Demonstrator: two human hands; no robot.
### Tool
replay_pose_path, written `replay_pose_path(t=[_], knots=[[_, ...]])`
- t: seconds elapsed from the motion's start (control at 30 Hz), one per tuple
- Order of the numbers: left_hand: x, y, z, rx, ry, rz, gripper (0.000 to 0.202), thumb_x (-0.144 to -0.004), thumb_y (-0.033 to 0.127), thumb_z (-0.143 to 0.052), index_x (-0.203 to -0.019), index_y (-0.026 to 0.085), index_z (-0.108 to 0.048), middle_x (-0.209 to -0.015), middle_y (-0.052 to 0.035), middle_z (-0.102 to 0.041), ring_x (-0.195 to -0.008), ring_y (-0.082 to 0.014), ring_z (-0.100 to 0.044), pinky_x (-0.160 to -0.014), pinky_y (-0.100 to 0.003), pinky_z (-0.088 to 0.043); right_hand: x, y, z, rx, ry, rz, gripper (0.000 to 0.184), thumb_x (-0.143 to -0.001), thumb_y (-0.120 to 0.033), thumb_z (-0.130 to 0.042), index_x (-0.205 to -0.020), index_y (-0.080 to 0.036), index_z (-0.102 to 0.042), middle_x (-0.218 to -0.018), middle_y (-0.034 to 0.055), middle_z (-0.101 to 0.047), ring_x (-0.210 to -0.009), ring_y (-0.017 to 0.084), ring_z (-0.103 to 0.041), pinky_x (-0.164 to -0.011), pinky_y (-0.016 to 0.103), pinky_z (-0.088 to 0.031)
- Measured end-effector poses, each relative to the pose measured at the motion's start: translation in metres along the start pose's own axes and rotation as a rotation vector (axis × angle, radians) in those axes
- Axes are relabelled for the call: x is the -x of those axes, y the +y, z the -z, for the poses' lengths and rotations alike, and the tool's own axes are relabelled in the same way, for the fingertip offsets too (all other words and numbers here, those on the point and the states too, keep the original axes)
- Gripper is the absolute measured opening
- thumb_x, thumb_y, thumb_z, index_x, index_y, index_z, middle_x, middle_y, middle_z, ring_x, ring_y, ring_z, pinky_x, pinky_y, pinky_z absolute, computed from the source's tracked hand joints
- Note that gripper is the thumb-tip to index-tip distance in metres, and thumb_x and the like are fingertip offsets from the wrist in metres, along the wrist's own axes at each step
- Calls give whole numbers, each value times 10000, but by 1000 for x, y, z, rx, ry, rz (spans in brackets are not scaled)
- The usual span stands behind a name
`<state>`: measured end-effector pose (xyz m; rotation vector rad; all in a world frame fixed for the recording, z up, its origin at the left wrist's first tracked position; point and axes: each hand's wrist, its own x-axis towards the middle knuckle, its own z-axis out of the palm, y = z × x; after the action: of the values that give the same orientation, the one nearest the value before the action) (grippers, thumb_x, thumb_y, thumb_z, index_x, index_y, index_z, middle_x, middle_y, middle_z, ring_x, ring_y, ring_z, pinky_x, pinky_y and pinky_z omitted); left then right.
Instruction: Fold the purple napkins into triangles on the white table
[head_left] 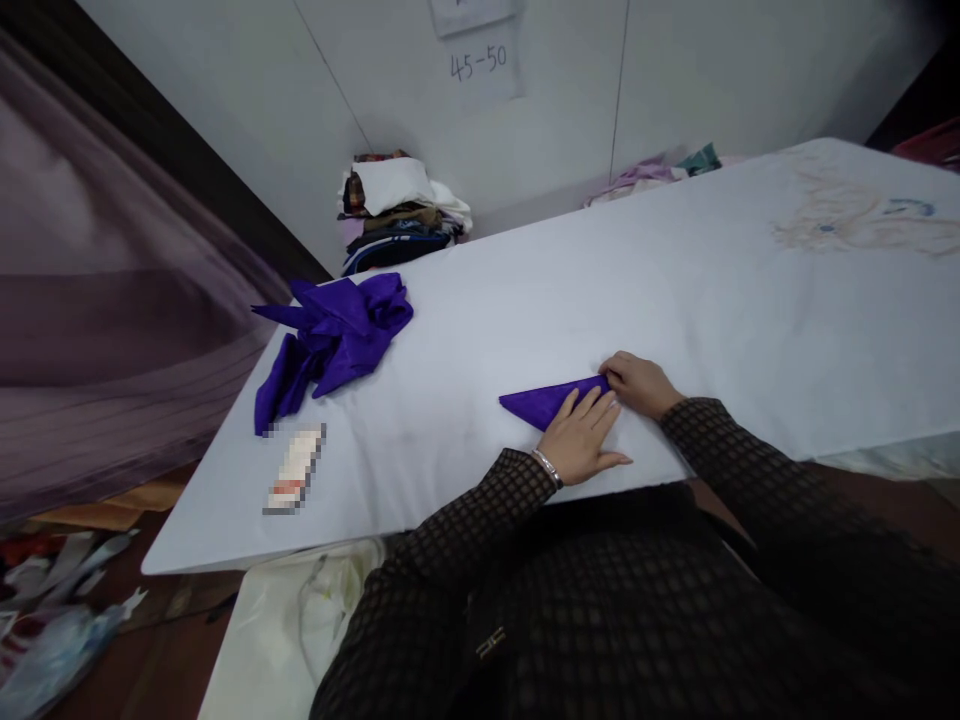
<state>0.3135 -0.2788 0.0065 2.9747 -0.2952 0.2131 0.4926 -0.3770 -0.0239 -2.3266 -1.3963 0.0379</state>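
A purple cloth (541, 402), folded into a flat triangle, lies on the white-covered table (465, 330) in front of me. My left hand (581, 440) rests flat across it with the fingers spread, pressing on its lower right part and hiding some of it. At the cloth's upper right corner, the fingers of my right hand (637, 383) are curled together and pinch the edge. Farther left on the table is a crumpled heap of purple cloth (341, 330), which neither hand touches.
A blurred-out, pale oblong item (296, 470) lies near the table's left end. Folded clothes (401, 215) are stacked behind the far edge, by a wall (547, 110). A sheer curtain (112, 300) hangs at left. Plastic bags (60, 640) lie on the floor.
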Motion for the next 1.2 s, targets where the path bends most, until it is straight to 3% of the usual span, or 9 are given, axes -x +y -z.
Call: replay_pose_path(t=[0.2, 0.57, 0.67, 0.77, 0.93, 1.07, 1.2], knots=[[-5, -10, -11, 67, -110, 204, 891, -797, 744, -313, -1428, 115, -297, -1503, -145, -281, -1410, -282, -162, -1149, -470, -135, -1, -2, 2, -6, 3, -44, 252, -837, -210, -441, -958, -206, -662, -933, 57, -662, -844, 187, -594, -692, 284, -429], [-3, -8, -14, 95, -124, 292, 944, -774, 778, -280, -1437, 105, -267, -1524, -137, -228, -1420, -272, -121, -1150, -505, -104, -1, -12, 7, 43, 1, -149, 259, -841, -224, -440, -988, -198, -652, -960, 62, -671, -866, 215, -610, -693, 316, -447], [-3, -8, -15, 87, -116, 291, 944, -771, 775, -300, -1440, 111, -263, -1521, -140, -235, -1420, -278, -119, -1150, -506, -105, 5, -13, 10, 43, 99, -135, 316, -878, -283, -435, -1116, -171, -610, -1066, 107, -643, -966, 249, -593, -768, 363, -477], [-3, -8, -15, 86, -111, 292, 936, -769, 768, -324, -1444, 123, -257, -1521, -138, -234, -1420, -282, -119, -1150, -510, -106, 21, -22, 10, 26, 222, -17, 431, -921, -357, -387, -1276, -145, -511, -1246, 150, -562, -1176, 280, -492, -943, 436, -428], [-2, -9, -17, 108, -112, 281, 910, -778, 681, -430, -1472, 149, -177, -1535, -107, -204, -1423, -280, -101, -1151, -515, -91, 45, -44, -4, -23, 41, 250, 654, -913, -494, -384, -1450, -136, -282, -1435, 157, -396, -1352, 296, -298, -1074, 502, -299], [-3, -9, -18, 115, -112, 289, 912, -771, 638, -472, -1475, 148, -162, -1528, -110, -227, -1423, -284, -103, -1153, -511, -87, 47, -44, -12, 0, -41, 229, 777, -888, -567, -392, -1487, -130, -161, -1467, 165, -338, -1361, 305, -279, -1085, 506, -282], [-3, -9, -17, 130, -99, 285, 936, -767, 684, -444, -1474, 139, -159, -1527, -120, -226, -1423, -279, -105, -1153, -508, -89, 44, -39, -9, 30, -75, 229, 780, -888, -571, -392, -1485, -125, -163, -1467, 165, -339, -1365, 286, -278, -1086, 484, -282]])
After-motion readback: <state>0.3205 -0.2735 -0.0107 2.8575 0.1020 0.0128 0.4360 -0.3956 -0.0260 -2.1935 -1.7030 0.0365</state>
